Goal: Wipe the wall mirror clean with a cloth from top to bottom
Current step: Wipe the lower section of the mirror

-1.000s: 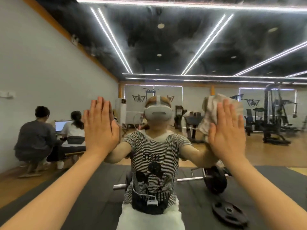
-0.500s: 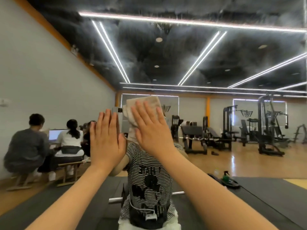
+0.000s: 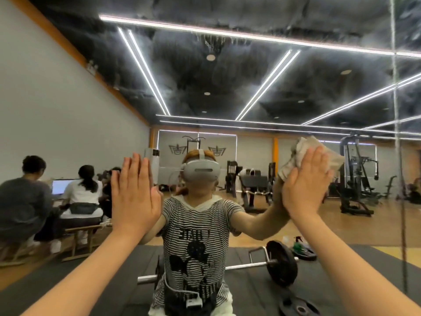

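The print on the reflected striped shirt point(image 3: 193, 236) is reversed and too blurred to read, and both forearms run out of view at the bottom. Left of the shirt, the left hand point(image 3: 134, 197) lies flat on the mirror point(image 3: 68, 124), fingers straight and holding nothing. Right of the shirt, the right hand point(image 3: 306, 181) presses the crumpled cloth point(image 3: 296, 153) against the mirror with straight fingers.

The right hand point(image 3: 306, 183) is pressing a crumpled beige cloth point(image 3: 303, 153) flat against the wall mirror point(image 3: 250, 87) at right of centre. The left hand point(image 3: 134, 195) is resting open-palmed on the glass at left of centre, fingers pointing up.
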### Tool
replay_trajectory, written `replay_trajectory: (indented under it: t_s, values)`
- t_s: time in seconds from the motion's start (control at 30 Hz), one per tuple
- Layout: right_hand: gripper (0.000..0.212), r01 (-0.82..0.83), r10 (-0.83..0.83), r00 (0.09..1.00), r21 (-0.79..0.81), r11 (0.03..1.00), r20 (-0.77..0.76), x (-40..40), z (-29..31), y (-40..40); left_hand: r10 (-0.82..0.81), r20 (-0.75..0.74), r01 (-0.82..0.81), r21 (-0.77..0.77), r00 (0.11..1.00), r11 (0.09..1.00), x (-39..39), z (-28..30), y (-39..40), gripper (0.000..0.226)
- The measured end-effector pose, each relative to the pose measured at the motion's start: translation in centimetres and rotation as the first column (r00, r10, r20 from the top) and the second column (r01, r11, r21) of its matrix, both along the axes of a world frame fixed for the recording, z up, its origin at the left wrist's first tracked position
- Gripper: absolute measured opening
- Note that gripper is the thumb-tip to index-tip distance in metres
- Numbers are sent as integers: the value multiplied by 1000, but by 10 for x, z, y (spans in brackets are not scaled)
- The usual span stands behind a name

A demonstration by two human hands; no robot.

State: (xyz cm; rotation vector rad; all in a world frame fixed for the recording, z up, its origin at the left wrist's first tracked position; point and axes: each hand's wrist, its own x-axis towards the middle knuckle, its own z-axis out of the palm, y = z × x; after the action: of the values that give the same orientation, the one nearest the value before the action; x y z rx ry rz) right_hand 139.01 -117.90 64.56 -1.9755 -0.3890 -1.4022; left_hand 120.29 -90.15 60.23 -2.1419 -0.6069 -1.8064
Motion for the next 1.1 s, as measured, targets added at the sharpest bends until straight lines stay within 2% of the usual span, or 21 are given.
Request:
replay_trajectory:
  t_s: [0.07,0.17,0.23,0.37,0.43,0.57,0.73,0.9,0.97,1.1]
  values:
    - [66,-9,12,997,-45,999,71,-21,3,33,-1,4,1,4,1000,1000,0,0,1,68]
    - [60,-41,123,954,-286,957,274,-53,-7,92,-12,16,11,14,1000,1000,1,1,2,68]
    - [57,-39,201,914,-417,908,351,-68,-14,117,-15,8,15,15,1000,1000,0,0,3,68]
    - [59,29,249,879,-567,823,406,-55,-12,96,-32,-7,32,-1,999,999,-2,0,0,68]
    - [60,30,245,884,-570,821,399,-37,-15,70,-40,-7,40,-17,999,999,-3,1,-1,68]
    - [63,14,147,934,-443,896,326,5,-27,5,-43,-2,43,-22,999,999,-3,2,-2,68]
    - [62,-31,53,996,-269,963,76,49,-41,-80,-22,-31,21,-30,999,999,-2,2,-4,68]
    - [66,-70,67,997,-72,995,-48,28,-39,-55,-15,-30,14,-38,999,999,-3,2,-7,69]
    - [69,-66,63,997,-95,993,-40,6,-42,-31,-8,-28,7,-36,1000,999,-3,2,-7,69]
    - [64,-38,112,979,-389,921,169,-36,-69,31,-7,-29,5,-61,1000,998,-3,2,-11,70]
